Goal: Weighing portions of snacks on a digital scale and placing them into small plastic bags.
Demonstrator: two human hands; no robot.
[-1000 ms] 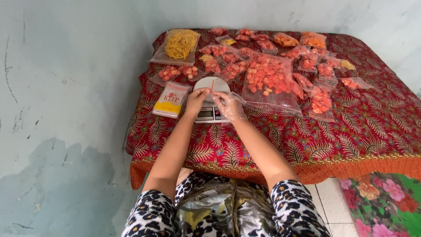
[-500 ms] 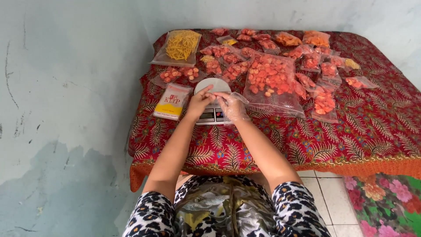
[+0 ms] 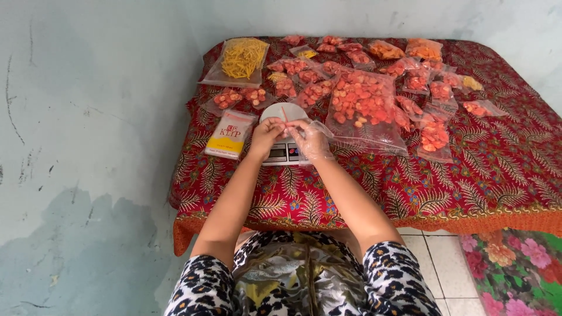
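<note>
My left hand [image 3: 264, 136] and my right hand [image 3: 312, 140], the right in a clear plastic glove, meet over a small white kitchen scale [image 3: 283, 133] with a round pan. Together their fingertips pinch a small clear bag with a thin red strip [image 3: 284, 114] that stands up above the pan. A large clear bag of orange-red crackers [image 3: 362, 105] lies just right of the scale. To the left of it rests a white and yellow pack of bags [image 3: 229, 134].
Several small bags of orange-red crackers [image 3: 433, 136] lie spread over the low table's red patterned cloth [image 3: 480, 175]. A bag of yellow sticks [image 3: 239, 58] sits at the far left corner. A blue-grey wall runs along the left. A floral mat [image 3: 515, 269] covers the floor at right.
Both hands stay at the scale. The small bag's red strip dipped between the fingers, then came upright again. The view shifted slightly.
</note>
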